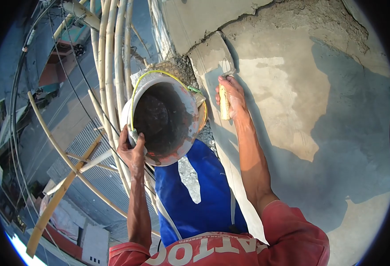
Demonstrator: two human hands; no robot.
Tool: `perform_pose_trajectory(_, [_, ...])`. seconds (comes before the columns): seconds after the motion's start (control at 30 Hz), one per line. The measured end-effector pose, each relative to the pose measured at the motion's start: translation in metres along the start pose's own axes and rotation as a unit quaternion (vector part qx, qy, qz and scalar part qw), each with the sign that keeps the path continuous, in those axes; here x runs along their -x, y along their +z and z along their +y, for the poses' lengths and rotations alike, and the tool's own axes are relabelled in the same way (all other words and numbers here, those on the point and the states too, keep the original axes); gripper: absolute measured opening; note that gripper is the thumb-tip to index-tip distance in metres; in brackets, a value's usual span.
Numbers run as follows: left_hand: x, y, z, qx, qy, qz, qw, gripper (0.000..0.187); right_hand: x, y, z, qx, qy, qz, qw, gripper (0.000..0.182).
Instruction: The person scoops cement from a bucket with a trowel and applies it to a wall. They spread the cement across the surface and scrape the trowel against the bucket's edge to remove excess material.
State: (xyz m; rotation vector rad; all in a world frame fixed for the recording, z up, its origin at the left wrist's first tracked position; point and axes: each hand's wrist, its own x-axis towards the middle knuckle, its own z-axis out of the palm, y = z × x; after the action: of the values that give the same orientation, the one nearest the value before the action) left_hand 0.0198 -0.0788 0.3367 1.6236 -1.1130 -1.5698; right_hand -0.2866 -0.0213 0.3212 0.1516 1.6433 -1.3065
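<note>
My left hand (133,148) grips the lower left rim of a pale bucket (188,148), fingers closed on its edge. The bucket has a yellow handle and grey, wet-looking residue inside. My right hand (234,95) is wrapped round the light handle of a trowel (224,99). The trowel's metal end points up, close to the grey plastered wall (270,88), beside a narrow ledge; whether it touches is unclear.
Bamboo poles (110,57) run along the left of the bucket, with crossed poles (73,168) lower left. Black cables (15,93) hang at the far left. Corrugated roofing (86,155) lies far below. Rough broken mortar (337,22) shows at the top right.
</note>
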Motion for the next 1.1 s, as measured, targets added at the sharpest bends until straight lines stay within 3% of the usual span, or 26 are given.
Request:
perform_pose_trajectory(0.13, [0.004,-0.009,-0.001,-0.015,-0.005,-0.022,1.000,0.047,0.019,0.004,-0.023,-0.046,0.047,-0.001,0.998,0.020])
perform_pose_trajectory(0.27, [0.008,-0.014,0.010,-0.040,0.002,-0.043,0.998,0.047,0.051,0.005,-0.028,-0.042,0.005,0.008,0.999,0.022])
perform_pose_trajectory(0.43, [0.008,-0.014,0.008,-0.031,0.001,-0.040,0.999,0.045,0.078,0.009,-0.019,0.043,-0.049,0.056,0.996,0.024])
perform_pose_trajectory(0.67, [0.004,-0.009,0.006,-0.032,0.016,-0.038,0.999,0.043,0.054,0.006,-0.042,0.097,-0.043,0.031,0.994,0.024])
perform_pose_trajectory(0.8, [0.003,-0.008,0.009,-0.024,0.006,-0.045,0.999,0.044,0.055,-0.003,-0.061,0.058,0.022,-0.001,0.998,0.024])
perform_pose_trajectory(0.9, [0.002,-0.008,0.011,-0.031,0.030,-0.051,0.998,0.043,0.080,-0.015,-0.057,-0.045,0.036,-0.014,0.998,0.027])
perform_pose_trajectory(1.1, [0.005,-0.013,0.002,-0.047,0.026,-0.045,0.998,0.046,0.109,-0.010,-0.034,0.126,-0.022,0.069,0.989,0.032])
